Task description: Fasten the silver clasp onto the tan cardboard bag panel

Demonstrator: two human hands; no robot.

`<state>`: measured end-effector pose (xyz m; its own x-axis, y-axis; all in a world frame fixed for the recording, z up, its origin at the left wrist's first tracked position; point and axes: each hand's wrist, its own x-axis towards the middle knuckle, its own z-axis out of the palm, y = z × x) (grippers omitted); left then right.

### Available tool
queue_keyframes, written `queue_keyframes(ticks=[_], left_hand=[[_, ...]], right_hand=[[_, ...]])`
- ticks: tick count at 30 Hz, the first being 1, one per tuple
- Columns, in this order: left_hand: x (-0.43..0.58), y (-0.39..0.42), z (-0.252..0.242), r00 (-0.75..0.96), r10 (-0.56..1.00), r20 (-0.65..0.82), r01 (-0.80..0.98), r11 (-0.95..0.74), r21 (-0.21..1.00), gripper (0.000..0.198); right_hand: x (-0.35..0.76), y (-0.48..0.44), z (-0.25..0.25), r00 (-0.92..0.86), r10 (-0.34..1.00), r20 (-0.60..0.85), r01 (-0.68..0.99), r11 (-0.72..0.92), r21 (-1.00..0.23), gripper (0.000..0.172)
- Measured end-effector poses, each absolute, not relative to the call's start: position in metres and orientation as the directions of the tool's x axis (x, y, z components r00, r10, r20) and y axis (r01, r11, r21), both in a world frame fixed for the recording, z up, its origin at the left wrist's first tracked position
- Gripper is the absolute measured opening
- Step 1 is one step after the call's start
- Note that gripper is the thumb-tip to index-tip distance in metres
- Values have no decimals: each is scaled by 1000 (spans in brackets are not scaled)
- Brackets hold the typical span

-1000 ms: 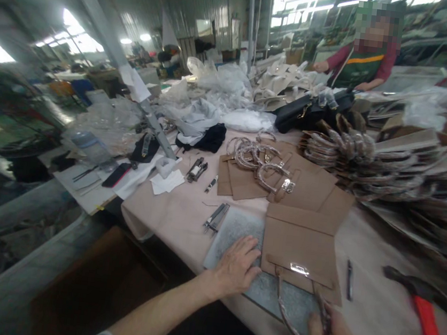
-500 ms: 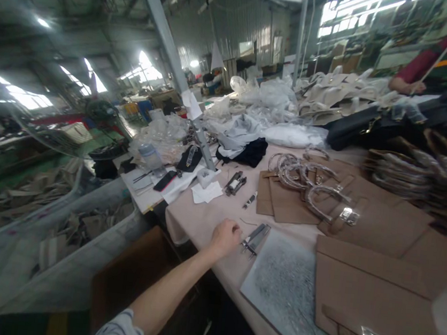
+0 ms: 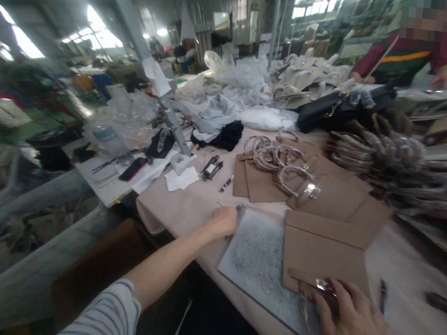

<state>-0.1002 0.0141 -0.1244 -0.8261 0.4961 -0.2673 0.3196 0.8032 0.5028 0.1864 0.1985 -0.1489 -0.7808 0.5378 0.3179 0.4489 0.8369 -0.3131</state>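
My left hand [image 3: 224,221] is closed over a grey metal tool [image 3: 240,210] at the left edge of a grey slab [image 3: 252,251]. Only the tool's upper end shows past my fingers; the rest is hidden. On the slab's right part lies a flat brown bag [image 3: 323,249], with a narrow strap and a shiny silver clasp [image 3: 320,284] near its front edge. My right hand [image 3: 354,327] rests over that front edge, fingers apart, fingertips at the clasp and strap. A thin plastic-wrapped handle [image 3: 312,328] hangs down beside my right thumb.
Several brown bags [image 3: 333,193] with wrapped handles lie behind the slab, and a stack of wrapped handles [image 3: 386,159] stands to the right. A slim dark tool [image 3: 383,296], a black metal device [image 3: 211,167] and a phone [image 3: 132,169] lie about. A co-worker [image 3: 409,59] is across the table.
My view has swung right. My left hand has closed over the grey metal tool, which lay beside it before. My right hand has come into view at the brown bag.
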Motion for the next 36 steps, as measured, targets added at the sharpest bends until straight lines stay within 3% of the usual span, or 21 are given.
queue_keyframes(ticks=[2, 4, 9, 12, 15, 18, 23, 28, 31, 34, 36], left_hand=[[-103, 21, -126, -824, 448, -346, 262, 843, 469, 19], [-109, 22, -127, -810, 427, -402, 212, 852, 478, 16], [-119, -2, -118, -715, 477, -510, 12, 739, 674, 28], [-110, -14, -112, -671, 558, -489, -92, 592, 801, 42], [-85, -11, -110, -647, 649, -401, -262, 305, 916, 56], [-53, 6, -112, -646, 697, -313, -412, 27, 911, 56], [-12, 40, -125, -668, 720, -189, -370, -101, 923, 44], [6, 52, -138, -683, 728, -53, -134, -53, 990, 28], [10, 49, -139, -703, 711, -13, -34, -15, 999, 22], [10, 46, -138, -719, 693, -50, 18, 90, 996, 20], [7, 45, -139, -733, 677, -74, 63, 175, 982, 18]], right_hand=[[189, 199, -151, -817, 449, 363, 419, 893, -164, 54], [193, 200, -153, -826, 425, 371, 415, 903, -112, 48], [196, 199, -153, -829, 440, 346, 445, 893, -70, 40], [195, 194, -151, -818, 449, 360, 456, 887, -71, 39], [194, 190, -149, -803, 470, 367, 481, 874, -69, 39], [193, 188, -149, -791, 479, 381, 493, 868, -69, 40], [194, 188, -147, -795, 476, 376, 480, 873, -90, 40], [195, 190, -152, -794, 492, 358, 489, 866, -106, 41], [196, 197, -155, -795, 495, 350, 456, 869, -193, 45], [201, 206, -139, -750, 546, 373, 367, 813, -452, 46], [208, 210, -113, -677, 647, 351, 330, 693, -641, 40]])
